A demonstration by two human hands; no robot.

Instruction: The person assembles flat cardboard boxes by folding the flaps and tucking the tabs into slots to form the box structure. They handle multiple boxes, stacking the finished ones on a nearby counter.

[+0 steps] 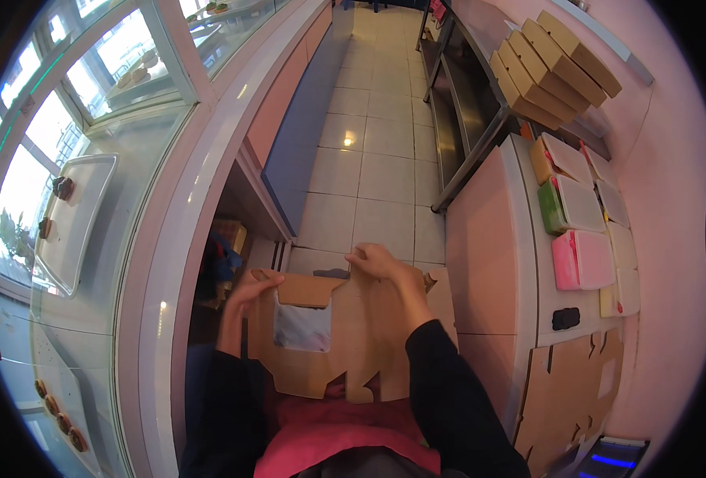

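Observation:
A flat brown cardboard box blank (369, 338) with a clear plastic window and cut-out tabs is held up in front of my red apron (345, 434). My left hand (251, 293) grips its far left corner, with the thumb lying along a flap that is folded over beside the window. At the far edge, right of the window, my right hand (375, 261) is closed with fingers and thumb pinched on the cardboard. My right forearm crosses over the blank and hides part of it. The fingers under the cardboard are out of sight.
On the right counter lie more flat box blanks (564, 390), a small black object (565, 319) and several lidded tubs (584, 259). Folded boxes (560, 64) are stacked beyond them. To the left runs a glass display case with a pastry tray (90, 207).

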